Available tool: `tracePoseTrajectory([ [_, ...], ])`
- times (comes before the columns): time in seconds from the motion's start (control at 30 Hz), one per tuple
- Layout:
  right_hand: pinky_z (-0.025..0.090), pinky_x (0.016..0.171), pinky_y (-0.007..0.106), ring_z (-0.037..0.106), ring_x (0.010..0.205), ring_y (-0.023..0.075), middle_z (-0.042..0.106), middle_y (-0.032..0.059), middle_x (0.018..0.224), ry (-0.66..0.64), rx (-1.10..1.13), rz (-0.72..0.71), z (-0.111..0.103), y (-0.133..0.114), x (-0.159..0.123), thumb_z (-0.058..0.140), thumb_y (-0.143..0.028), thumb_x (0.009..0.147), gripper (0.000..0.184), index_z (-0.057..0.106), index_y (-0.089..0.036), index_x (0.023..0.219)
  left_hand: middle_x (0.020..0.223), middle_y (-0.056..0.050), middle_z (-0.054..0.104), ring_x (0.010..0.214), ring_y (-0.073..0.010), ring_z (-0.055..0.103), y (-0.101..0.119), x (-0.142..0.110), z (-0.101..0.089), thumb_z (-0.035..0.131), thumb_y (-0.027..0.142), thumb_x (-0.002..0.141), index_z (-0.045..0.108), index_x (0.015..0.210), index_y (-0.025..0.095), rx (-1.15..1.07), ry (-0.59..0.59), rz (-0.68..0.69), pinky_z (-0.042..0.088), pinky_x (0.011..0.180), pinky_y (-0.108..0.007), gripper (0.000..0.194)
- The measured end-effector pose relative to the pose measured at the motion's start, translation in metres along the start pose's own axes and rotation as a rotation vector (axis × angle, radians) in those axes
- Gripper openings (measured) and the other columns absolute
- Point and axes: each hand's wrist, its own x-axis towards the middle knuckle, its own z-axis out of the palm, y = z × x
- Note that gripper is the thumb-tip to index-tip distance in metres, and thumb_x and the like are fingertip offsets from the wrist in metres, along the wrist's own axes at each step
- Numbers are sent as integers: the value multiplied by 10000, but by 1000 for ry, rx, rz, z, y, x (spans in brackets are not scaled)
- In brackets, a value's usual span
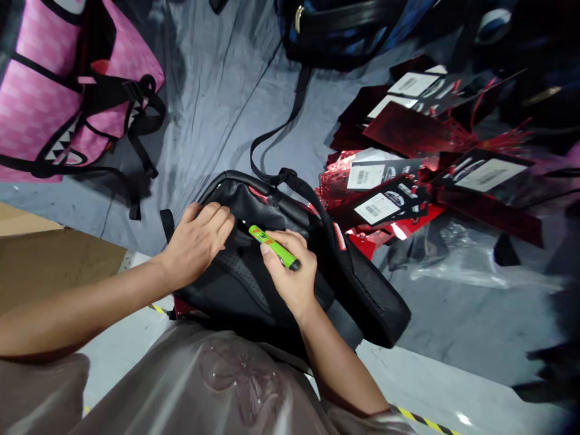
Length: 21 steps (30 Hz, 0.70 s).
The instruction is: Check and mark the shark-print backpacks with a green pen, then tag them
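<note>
A black backpack (pixel 247 260) lies on the cloth-covered table right in front of me, its smooth, leather-like panel facing up. My left hand (pixel 194 244) presses down on the backpack's left side, fingers together and bent over its material. Pinched in my right hand (pixel 294 272) is a bright green marker pen (pixel 272 244) with a black end. The marker's dark tip points up and left at the black panel, close to my left fingertips; whether it touches I cannot tell. A black shoulder strap (pixel 326 211) with a small red-and-white label runs along the bag's right side.
To the right, red shiny packs and black hang tags (pixel 385 205) with white barcode labels lie piled beside clear plastic (pixel 457 260). A pink backpack (pixel 40 115) stands at the upper left, a dark blue bag (pixel 344 30) at the back. Cardboard (pixel 54 260) sits at the left.
</note>
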Motion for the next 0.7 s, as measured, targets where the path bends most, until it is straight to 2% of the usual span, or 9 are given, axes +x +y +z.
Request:
tracePoseTrajectory([
  [0.1,520,1021,480,736,921,229,795,16,910,29,7,-56,2,3,-5,687,-325,895,119,741,-265,983,1101,-109,721,1095,-288,594,3,-2,10,526,128,964,693,1115,146,64,111,9,432,994,-469,227],
  [0.2,531,1021,472,742,920,221,799,9,918,39,13,-84,1,4,-7,689,-290,901,113,736,-267,1002,1023,-70,722,1061,-263,596,3,-5,17,508,143,988,711,1059,174,51,186,15,365,1089,-491,217],
  [0.27,532,1025,474,744,919,222,801,10,928,42,12,-86,1,4,-7,690,-279,902,115,734,-267,1008,1038,-51,727,1086,-251,594,4,-8,22,493,161,1005,716,1081,195,37,224,8,273,1172,-491,239],
  [0.4,541,1009,471,746,905,222,803,13,927,43,6,-86,1,5,-6,690,-274,899,114,734,-265,1004,1076,-48,737,1116,-234,599,9,-13,27,501,175,1012,673,1250,173,63,271,-62,109,1252,-442,293],
  [0.53,536,1009,460,745,913,216,801,10,927,51,6,-92,2,5,-7,694,-259,898,116,729,-259,1008,996,-17,745,1121,-223,607,11,-12,28,502,128,996,699,1161,202,49,272,-59,90,1256,-441,267],
  [0.7,534,1010,468,745,912,219,800,14,927,37,-6,-84,1,6,-7,692,-257,898,121,731,-257,1013,1003,-5,740,1127,-210,605,8,-14,34,477,135,1011,682,1151,209,29,317,-25,136,1244,-444,260],
])
